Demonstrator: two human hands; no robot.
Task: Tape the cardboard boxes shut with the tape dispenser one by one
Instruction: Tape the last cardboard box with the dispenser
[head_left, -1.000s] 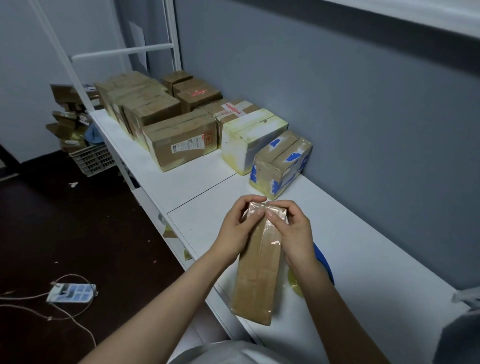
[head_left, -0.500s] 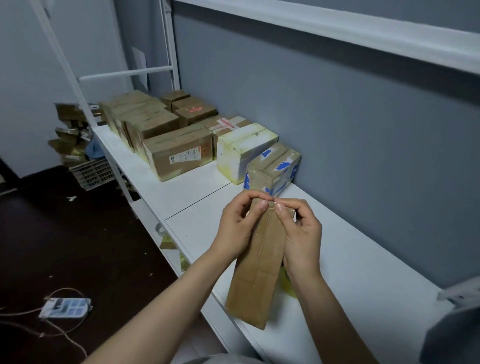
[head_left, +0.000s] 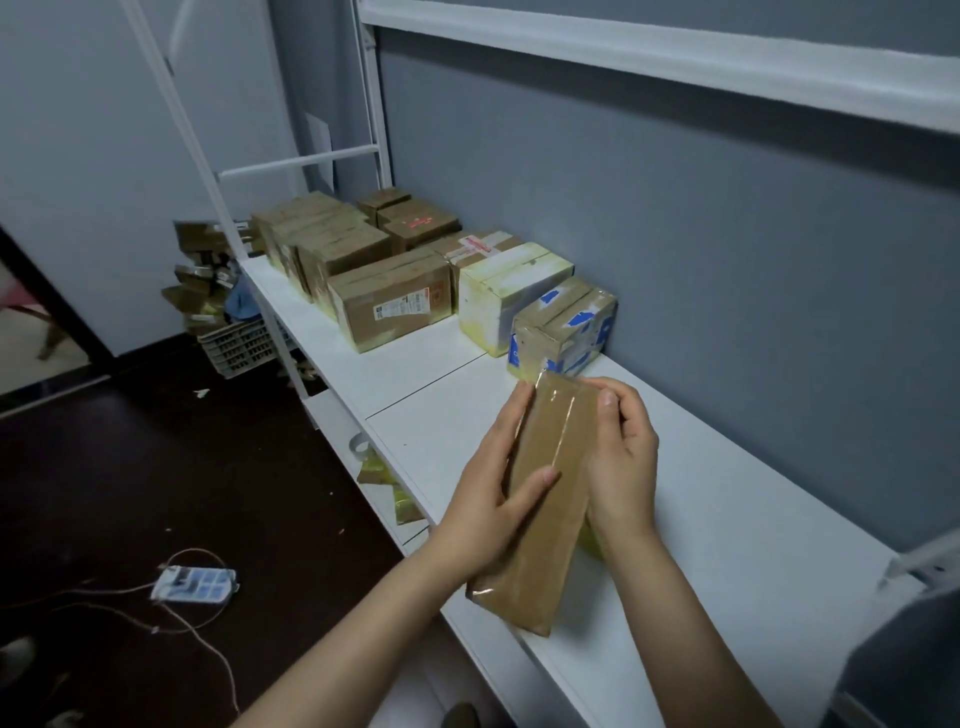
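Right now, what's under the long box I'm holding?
The white shelf top, plus a yellowish scrap peeking out by your right hand. The long cardboard box and left hand cover the rest, so I can't identify it.

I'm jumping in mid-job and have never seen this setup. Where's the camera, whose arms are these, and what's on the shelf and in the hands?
No machine here: a person works with two bare hands. One camera worn on their head looks forward and down, so the arms enter from below. The left hand and right hand both grip a long brown box, shiny with clear tape, over the front of the white shelf. Further back on the shelf stand more boxes: a blue-taped box, a white and yellow box, a labelled brown box, and others behind. No tape dispenser shows in this picture.
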